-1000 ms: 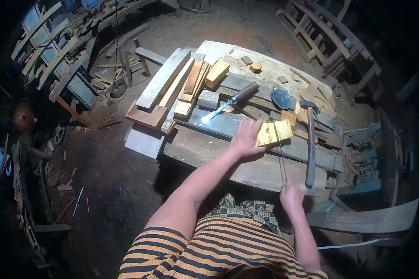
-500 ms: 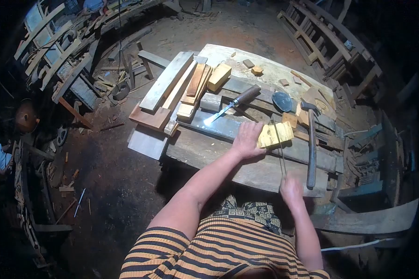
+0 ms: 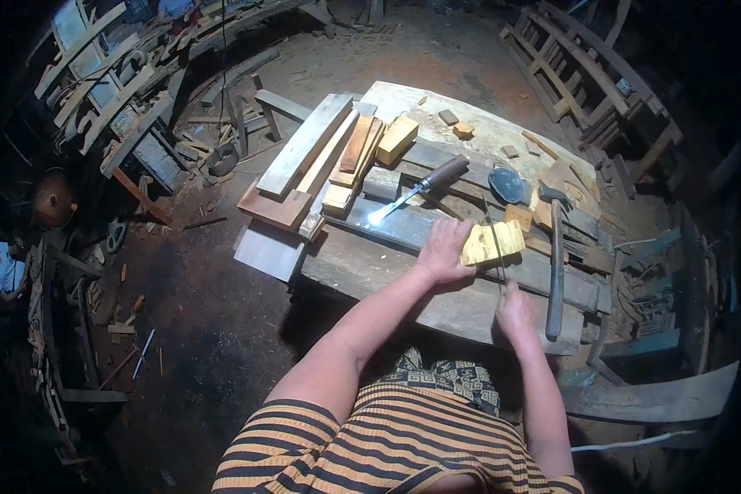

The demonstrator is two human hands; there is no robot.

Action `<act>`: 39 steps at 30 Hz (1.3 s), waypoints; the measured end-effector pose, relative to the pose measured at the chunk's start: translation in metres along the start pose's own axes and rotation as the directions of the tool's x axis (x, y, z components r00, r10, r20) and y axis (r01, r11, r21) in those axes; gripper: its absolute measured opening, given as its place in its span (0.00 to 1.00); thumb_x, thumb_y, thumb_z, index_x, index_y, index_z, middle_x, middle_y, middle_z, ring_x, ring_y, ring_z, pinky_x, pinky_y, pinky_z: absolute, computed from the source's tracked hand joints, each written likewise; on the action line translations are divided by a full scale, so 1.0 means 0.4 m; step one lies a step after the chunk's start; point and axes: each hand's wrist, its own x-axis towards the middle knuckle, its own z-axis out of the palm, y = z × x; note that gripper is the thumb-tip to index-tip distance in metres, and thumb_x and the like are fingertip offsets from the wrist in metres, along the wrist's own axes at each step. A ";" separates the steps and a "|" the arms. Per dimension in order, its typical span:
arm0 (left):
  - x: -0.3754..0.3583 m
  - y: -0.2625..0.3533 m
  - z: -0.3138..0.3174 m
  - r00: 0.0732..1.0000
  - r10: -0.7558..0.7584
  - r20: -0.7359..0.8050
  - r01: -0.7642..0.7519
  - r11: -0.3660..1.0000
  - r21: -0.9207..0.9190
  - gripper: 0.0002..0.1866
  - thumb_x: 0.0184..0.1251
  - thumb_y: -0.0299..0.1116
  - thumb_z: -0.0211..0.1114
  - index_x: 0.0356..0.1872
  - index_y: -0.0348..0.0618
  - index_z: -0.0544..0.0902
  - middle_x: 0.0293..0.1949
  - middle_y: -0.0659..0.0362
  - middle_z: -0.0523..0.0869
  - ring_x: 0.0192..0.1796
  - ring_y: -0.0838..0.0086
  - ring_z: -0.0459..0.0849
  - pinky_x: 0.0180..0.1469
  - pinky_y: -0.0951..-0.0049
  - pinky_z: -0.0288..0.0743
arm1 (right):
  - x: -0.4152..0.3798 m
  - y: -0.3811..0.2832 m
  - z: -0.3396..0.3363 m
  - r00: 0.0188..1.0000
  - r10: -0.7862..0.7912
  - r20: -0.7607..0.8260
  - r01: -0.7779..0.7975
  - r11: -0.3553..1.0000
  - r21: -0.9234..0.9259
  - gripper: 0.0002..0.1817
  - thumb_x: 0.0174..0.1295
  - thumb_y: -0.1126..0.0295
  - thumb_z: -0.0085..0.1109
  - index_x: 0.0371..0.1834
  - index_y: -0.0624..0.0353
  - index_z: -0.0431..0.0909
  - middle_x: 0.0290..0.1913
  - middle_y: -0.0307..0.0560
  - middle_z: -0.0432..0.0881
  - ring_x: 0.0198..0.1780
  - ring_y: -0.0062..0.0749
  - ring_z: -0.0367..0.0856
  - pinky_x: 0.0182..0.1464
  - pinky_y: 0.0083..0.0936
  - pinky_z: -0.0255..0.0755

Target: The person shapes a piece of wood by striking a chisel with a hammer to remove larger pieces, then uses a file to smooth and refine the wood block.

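Note:
On the wooden workbench (image 3: 370, 276) lies a yellow wood block (image 3: 479, 246), with my left hand (image 3: 446, 251) gripping its left end. My right hand (image 3: 516, 314) is closed around the near end of a thin saw (image 3: 499, 251), whose narrow blade crosses over the block. Left of the block rests a chisel (image 3: 420, 188) with a dark wooden handle. A hammer (image 3: 556, 263) lies to the right, and a dark round dish (image 3: 506, 185) sits beyond the block.
Stacked boards (image 3: 305, 152) and small wood pieces cover the bench's left part. A pale slab (image 3: 473, 107) with offcuts forms its far side. Wooden racks (image 3: 589, 70) stand at the right. Another person (image 3: 6, 270) is partly visible at far left.
My right hand has moved forward toward the block with the saw. The whole view has shifted slightly; my left hand keeps its place on the block.

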 end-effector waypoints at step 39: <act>0.005 -0.004 0.008 0.997 -0.032 0.064 0.031 0.999 0.016 0.43 0.33 0.46 0.73 0.55 0.41 0.65 0.42 0.49 0.71 0.48 0.54 0.69 0.54 0.57 0.60 | -0.191 0.047 -0.028 0.980 0.108 0.168 -0.104 0.994 -0.036 0.09 0.59 0.69 0.48 0.34 0.64 0.73 0.27 0.64 0.79 0.34 0.58 0.80 0.37 0.50 0.72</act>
